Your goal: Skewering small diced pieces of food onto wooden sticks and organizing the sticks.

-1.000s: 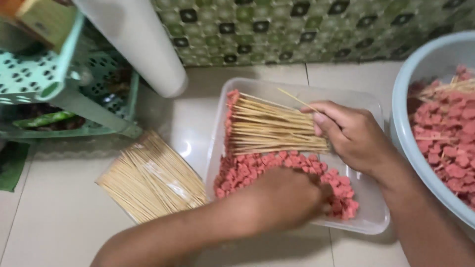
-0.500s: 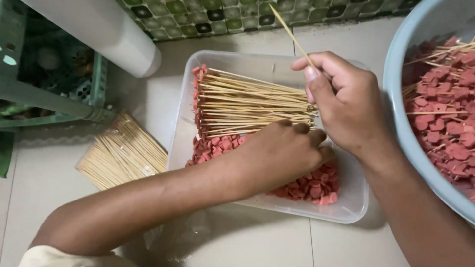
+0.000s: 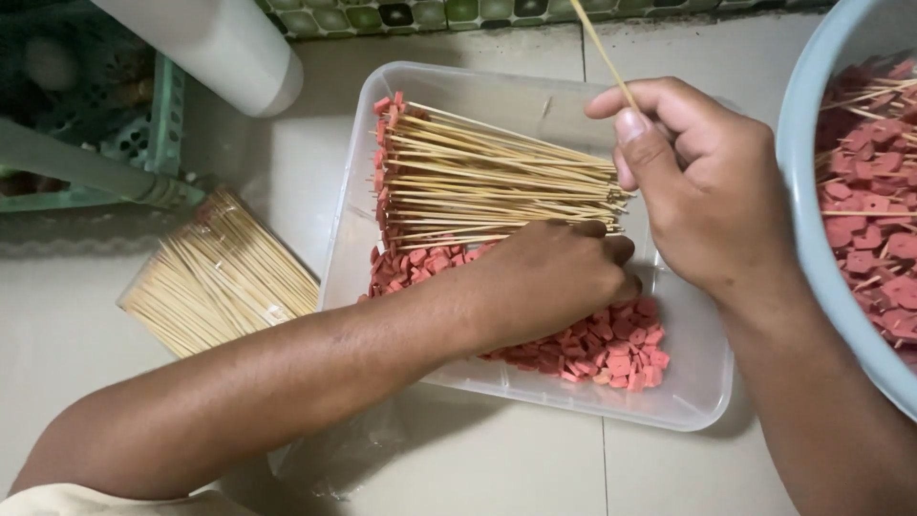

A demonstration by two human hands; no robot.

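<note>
My one head camera is looking steeply down, close over my hands, facing the clear tray (image 3: 697, 401) just below my right grip (image 3: 707, 182) on the tiled floor (image 3: 497, 468).

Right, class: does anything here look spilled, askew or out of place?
Nothing stands out. The pink pieces stay inside the clear tray, the loaded skewers lie roughly parallel in it, and the spare sticks sit bundled on the floor. The right hand holds one stick.

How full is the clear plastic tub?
Partly full: the clear tub holds laid skewers and red pieces; bare bottom shows.
</note>
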